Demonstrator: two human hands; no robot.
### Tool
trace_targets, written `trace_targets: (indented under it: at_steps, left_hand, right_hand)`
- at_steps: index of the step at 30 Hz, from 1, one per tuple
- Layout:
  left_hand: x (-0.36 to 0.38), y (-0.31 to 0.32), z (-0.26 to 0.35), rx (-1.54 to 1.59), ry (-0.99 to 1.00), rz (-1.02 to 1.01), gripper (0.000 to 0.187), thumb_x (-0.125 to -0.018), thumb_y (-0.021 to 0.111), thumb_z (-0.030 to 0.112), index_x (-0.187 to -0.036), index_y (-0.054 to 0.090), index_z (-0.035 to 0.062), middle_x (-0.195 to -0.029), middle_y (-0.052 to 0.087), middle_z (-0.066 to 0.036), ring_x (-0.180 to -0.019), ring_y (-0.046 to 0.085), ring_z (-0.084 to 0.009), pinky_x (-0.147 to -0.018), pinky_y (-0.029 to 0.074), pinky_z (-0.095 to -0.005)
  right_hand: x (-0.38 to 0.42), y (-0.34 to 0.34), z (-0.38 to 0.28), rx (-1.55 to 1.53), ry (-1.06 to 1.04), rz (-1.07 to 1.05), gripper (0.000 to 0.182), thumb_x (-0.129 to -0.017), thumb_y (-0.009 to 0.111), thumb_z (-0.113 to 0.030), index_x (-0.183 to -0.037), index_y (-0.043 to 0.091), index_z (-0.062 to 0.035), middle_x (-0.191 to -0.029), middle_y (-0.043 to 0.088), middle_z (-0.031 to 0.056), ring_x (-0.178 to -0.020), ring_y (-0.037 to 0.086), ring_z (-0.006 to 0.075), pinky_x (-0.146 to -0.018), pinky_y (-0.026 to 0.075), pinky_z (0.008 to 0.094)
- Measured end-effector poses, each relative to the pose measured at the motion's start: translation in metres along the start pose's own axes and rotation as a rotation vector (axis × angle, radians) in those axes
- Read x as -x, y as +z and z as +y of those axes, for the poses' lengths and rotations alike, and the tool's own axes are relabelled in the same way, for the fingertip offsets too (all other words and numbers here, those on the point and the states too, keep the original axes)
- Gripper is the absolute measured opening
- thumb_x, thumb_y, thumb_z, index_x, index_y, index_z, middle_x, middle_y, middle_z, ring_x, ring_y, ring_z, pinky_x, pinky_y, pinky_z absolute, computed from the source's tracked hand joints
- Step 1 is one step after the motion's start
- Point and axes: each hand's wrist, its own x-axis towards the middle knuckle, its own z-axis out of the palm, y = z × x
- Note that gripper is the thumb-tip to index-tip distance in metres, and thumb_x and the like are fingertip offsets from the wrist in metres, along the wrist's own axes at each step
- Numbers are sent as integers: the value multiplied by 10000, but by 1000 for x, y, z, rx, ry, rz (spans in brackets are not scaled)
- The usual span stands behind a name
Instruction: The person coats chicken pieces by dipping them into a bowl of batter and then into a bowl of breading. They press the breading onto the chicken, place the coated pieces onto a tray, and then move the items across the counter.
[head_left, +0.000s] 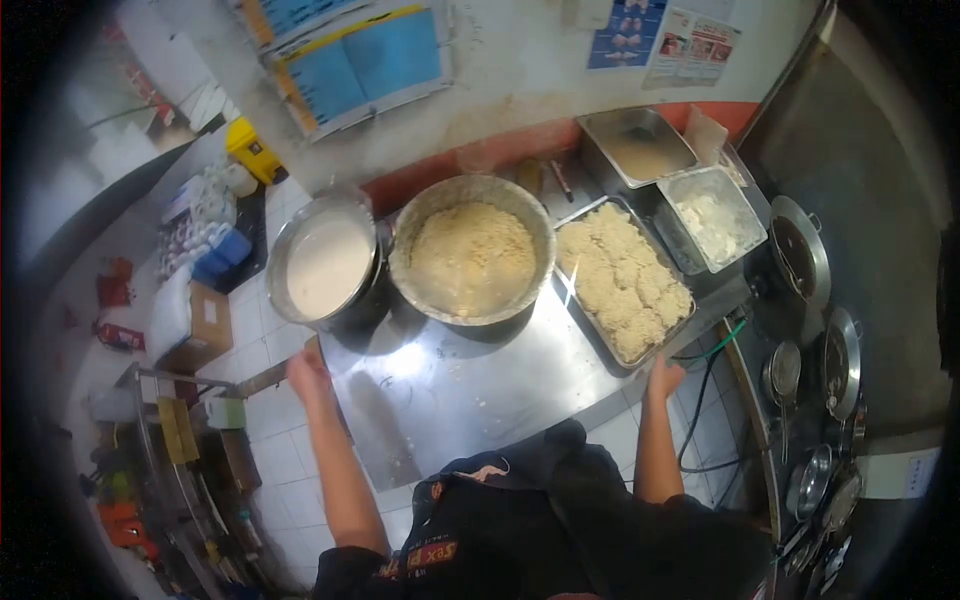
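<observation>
My left hand (308, 370) is closed beside the left edge of a steel table (450, 390), close to the pot of pale batter (327, 265). At the right edge, my right hand (663, 380) is curled closed just below the near corner of a metal tray (628, 362) filled with breaded pieces in pale crumbs (615, 275). What either hand holds, if anything, is hidden. Between the pot and tray stands a big round metal basin (400, 270) of yellowish crumbs (475, 250).
Behind the tray are a steel pan of brownish liquid (640, 155) and a rectangular container with white powder (712, 215). Woks (800, 245) and strainers (785, 368) line the right side. A green hose (722, 342) hangs nearby. At left are a cardboard box (208, 322) and a metal rack (150, 440).
</observation>
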Motion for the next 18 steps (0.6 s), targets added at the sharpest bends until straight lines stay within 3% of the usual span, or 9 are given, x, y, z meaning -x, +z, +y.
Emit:
trace_targets:
  at_steps: [1,2,4,5,6,9,11,13,18]
  left_hand:
    - [52,16,-10,-64,38,-200,169,-829,539,221,-886,583,69,-783,541,-33,-602,510,-128,-503,420,-248]
    - [66,22,-41,-177,3,-433,187,-853,521,195,-943,603,52,-834,566,-53,-667,542,-147,-553,459,-265]
    - [121,63,-71,9,-344,-638,249,-890,532,184,-1066,566,10,-1002,603,-120,-860,618,-251,-672,529,-346]
    - [141,83,-82,-65,-422,-734,291,-893,529,171,-1114,525,-18,-1056,591,-164,-945,616,-311,-759,557,-420]
    - [153,98,-98,-47,-512,-783,309,-899,520,168,-1134,504,-32,-1077,579,-185,-963,607,-334,-829,554,-451]
    - [188,138,-112,-53,-585,-846,270,-896,541,162,-1091,528,-23,-1042,580,-159,-950,615,-291,-785,561,-426]
    - [199,158,-126,-142,-594,-906,272,-897,544,174,-1084,530,-22,-1039,579,-157,-947,617,-286,-784,562,-415]
    - [210,175,-140,-225,-613,-955,274,-898,548,187,-1077,531,-21,-1035,579,-155,-944,619,-280,-784,564,-404]
    - [218,230,-170,-316,-586,-983,324,-882,558,200,-1130,531,-6,-993,573,-128,-912,631,-252,-743,567,-358]
  right_hand:
    - [-18,-8,16,39,212,-172,182,-799,596,-114,-911,529,12,-803,574,116,-730,593,255,-658,499,373]
    - [-17,-11,12,40,218,-167,182,-799,596,-114,-911,529,12,-803,574,116,-730,593,255,-658,499,373]
    - [-15,-8,-2,-422,357,-589,166,-812,536,-140,-922,539,-17,-774,567,97,-562,542,199,-451,426,314]
    - [-18,-5,-6,-423,357,-588,166,-812,536,-140,-922,539,-17,-774,567,97,-562,542,199,-451,426,314]
    - [-20,-1,-8,-354,342,-581,157,-817,515,-129,-923,540,-16,-768,563,92,-557,539,196,-444,434,326]
    - [-21,3,-13,-281,358,-571,141,-812,505,-79,-931,548,-17,-761,567,78,-554,535,174,-446,452,341]
    - [-20,0,-13,-320,375,-672,157,-793,517,-32,-944,549,-10,-783,580,77,-575,549,169,-461,466,339]
    - [-23,-1,-12,-232,382,-661,207,-781,526,-5,-986,551,-10,-820,599,75,-605,570,173,-486,482,340]
    - [-39,-2,9,-380,355,-672,305,-785,507,4,-1089,534,-18,-906,619,67,-700,593,175,-574,488,336]
